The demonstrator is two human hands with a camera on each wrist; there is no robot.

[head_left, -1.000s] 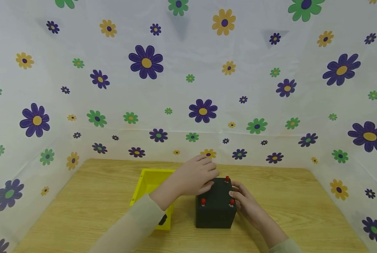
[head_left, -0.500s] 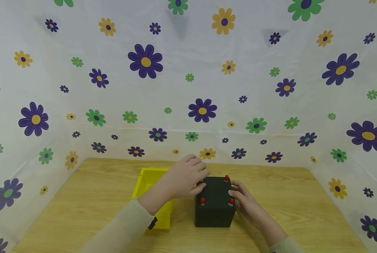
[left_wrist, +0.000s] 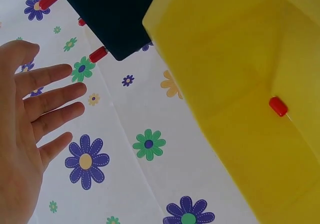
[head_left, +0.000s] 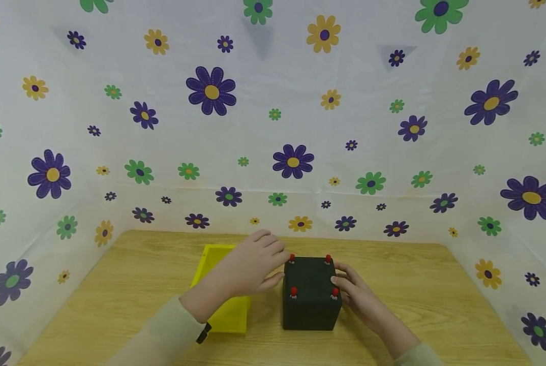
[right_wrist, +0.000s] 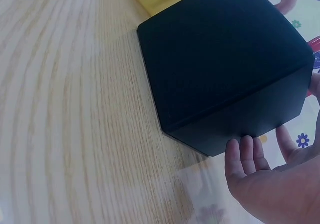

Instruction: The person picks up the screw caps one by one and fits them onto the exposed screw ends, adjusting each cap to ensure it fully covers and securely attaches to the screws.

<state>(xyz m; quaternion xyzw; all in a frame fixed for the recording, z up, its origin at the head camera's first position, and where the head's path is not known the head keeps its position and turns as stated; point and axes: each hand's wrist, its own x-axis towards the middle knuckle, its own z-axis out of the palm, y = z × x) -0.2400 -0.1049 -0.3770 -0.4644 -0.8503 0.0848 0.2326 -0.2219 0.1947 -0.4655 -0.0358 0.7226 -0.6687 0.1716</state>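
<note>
Black box (head_left: 311, 293) now uncovered: left hand (head_left: 252, 264) drew back, fingers spread; right hand (head_left: 352, 291) flat against it.

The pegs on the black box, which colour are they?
Red pegs on the box; clearest in the head view.

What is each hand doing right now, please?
Left hand: open, fingers straight, holding nothing.
Right hand: open, fingers touching the black cube-shaped box.

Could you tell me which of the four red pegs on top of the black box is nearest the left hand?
The back-left red peg: it stands at the box corner beside the left hand, closer than the other three pegs.
</note>
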